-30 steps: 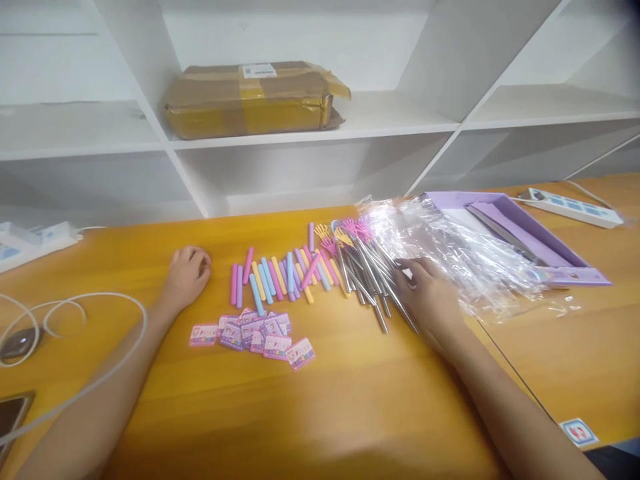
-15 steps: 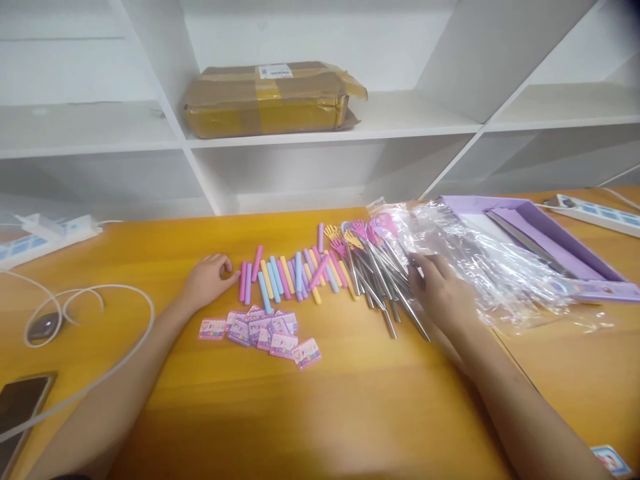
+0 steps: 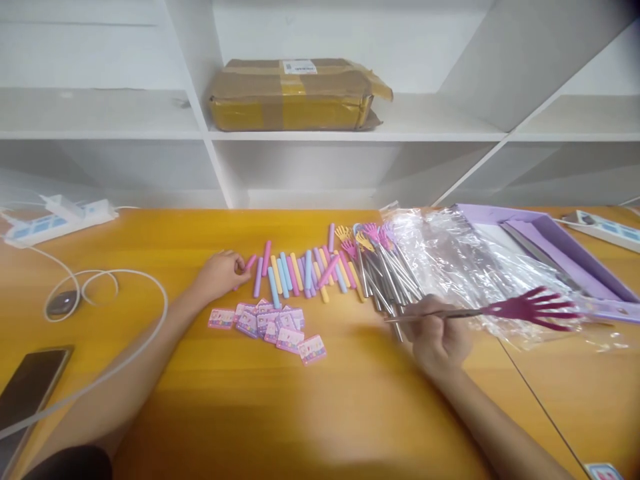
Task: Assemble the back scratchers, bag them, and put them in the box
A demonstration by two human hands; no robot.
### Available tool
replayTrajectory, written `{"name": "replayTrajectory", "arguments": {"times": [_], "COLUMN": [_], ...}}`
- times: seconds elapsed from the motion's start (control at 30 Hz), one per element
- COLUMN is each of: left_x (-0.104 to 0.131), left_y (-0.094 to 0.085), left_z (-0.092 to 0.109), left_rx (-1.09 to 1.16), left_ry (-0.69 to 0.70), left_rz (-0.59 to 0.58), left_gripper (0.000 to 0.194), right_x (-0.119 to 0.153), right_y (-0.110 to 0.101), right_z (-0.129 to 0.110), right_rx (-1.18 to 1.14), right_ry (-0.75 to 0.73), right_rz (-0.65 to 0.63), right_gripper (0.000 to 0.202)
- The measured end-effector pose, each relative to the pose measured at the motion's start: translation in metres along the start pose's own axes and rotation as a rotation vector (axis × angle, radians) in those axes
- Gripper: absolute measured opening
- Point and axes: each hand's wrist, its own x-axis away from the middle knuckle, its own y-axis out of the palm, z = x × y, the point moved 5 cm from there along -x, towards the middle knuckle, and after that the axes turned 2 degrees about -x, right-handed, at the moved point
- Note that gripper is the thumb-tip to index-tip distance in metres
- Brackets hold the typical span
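Note:
My left hand (image 3: pixel 221 275) pinches a pink tube (image 3: pixel 249 264) at the left end of a row of pink, purple, blue and yellow tubes (image 3: pixel 295 272). My right hand (image 3: pixel 440 337) is closed on the metal rod of a magenta hand-shaped scratcher (image 3: pixel 533 309), whose fingers point right. Beyond that hand lies a pile of metal rods (image 3: pixel 387 273) with small yellow, pink and purple hand-shaped heads. Several small pink and purple cards (image 3: pixel 287 339) overlap in front of the tubes.
Clear plastic bags (image 3: pixel 435 253) lie beside a purple box (image 3: pixel 565 247) at the right. At the left are a phone (image 3: pixel 33 383), a white cable (image 3: pixel 163 313), a dark mouse-like object (image 3: pixel 63 303) and a power strip (image 3: pixel 65 223). A taped carton (image 3: pixel 295 97) sits on the shelf.
My right hand has come nearer with a magenta scratcher taken from the pile. The left hand now holds the leftmost pink tube, which is tilted. The view has shifted slightly.

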Motion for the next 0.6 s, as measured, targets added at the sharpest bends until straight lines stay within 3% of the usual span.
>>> {"name": "replayTrajectory", "arguments": {"times": [0.1,0.2,0.37,0.43,0.5,0.6], "left_x": [0.003,0.007,0.012,0.018,0.030,0.060], "left_y": [-0.003,-0.007,-0.025,-0.034,-0.039,-0.028], "left_z": [-0.002,-0.004,-0.002,0.007,0.022,0.050], "left_rx": [-0.008,0.004,0.012,0.019,0.056,0.207], "left_ry": [-0.027,-0.017,-0.001,0.001,0.006,0.040], "left_rz": [-0.049,-0.139,-0.197,-0.192,-0.188,-0.217], "left_gripper": [0.019,0.018,0.024,0.024,0.026,0.035], "right_x": [0.014,0.023,0.024,0.022,0.020,0.020], "right_y": [0.035,0.065,0.093,0.099,0.103,0.106], "right_z": [-0.014,-0.029,-0.044,-0.045,-0.044,-0.041], "right_rx": [-0.328,-0.588,-0.943,-1.032,-1.092,-1.152], "right_ry": [0.084,0.213,0.426,0.493,0.563,0.659], "right_rz": [-0.068,-0.231,-0.353,-0.348,-0.331,-0.309], "right_gripper": [0.020,0.016,0.043,0.049,0.042,0.024]}}
